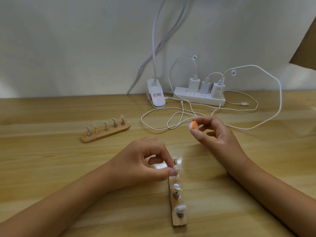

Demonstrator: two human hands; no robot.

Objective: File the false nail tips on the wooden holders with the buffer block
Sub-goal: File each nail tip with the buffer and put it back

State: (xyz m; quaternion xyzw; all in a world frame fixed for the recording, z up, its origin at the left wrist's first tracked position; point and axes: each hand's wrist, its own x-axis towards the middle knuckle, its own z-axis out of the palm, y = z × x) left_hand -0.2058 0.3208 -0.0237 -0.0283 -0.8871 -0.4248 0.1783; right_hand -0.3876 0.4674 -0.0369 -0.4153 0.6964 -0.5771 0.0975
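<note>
A wooden holder (178, 218) lies lengthwise in front of me, with several clear nail tips on metal stands. My left hand (147, 161) pinches one nail tip (174, 168) near the holder's far end between thumb and fingers. My right hand (215, 134) is raised above the table to the right and grips a small orange, white and pink buffer block (194, 126) between thumb and fingertips, clear of the nails. A second wooden holder (106, 134) with several nail tips sits to the left, further back.
A white power strip (198, 99) with three chargers stands at the back by the wall. Looped white cables (239, 120) spread over the wooden table (51, 168) behind my right hand. A white clip lamp base (156, 94) sits left of the strip.
</note>
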